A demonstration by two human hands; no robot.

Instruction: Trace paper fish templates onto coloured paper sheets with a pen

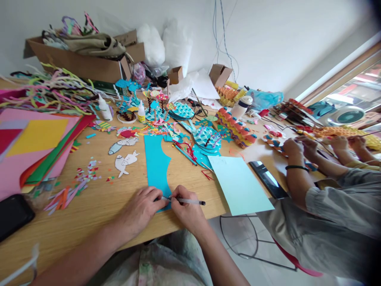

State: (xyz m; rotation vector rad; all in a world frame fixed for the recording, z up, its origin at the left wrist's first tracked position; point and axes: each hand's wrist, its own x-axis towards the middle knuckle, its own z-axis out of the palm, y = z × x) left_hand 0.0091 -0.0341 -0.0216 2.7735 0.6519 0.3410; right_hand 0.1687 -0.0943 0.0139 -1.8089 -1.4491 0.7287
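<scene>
At the table's front edge, a pen (pixel 192 201) with a translucent barrel and black end is pinched in my right hand (pixel 187 208), its tip low over a strip of blue paper (pixel 156 159). One side of that strip is cut in a curve. My left hand (pixel 141 208) lies on the strip's lower end, fingers bent together and pressing the paper down. Something small and whitish shows by its fingertips, too covered to name. Beyond my left hand lie white fish cutouts (pixel 125 162) with drawn outlines.
Coloured sheets (pixel 38 139) and a black phone (pixel 14 216) are at left. Paper scraps (pixel 86 171) and glue bottles (pixel 104 108) stand beyond. A pale green sheet (pixel 241 184) overhangs the front edge, near a dark phone (pixel 268 178). Co-workers' hands (pixel 293 149) work at right.
</scene>
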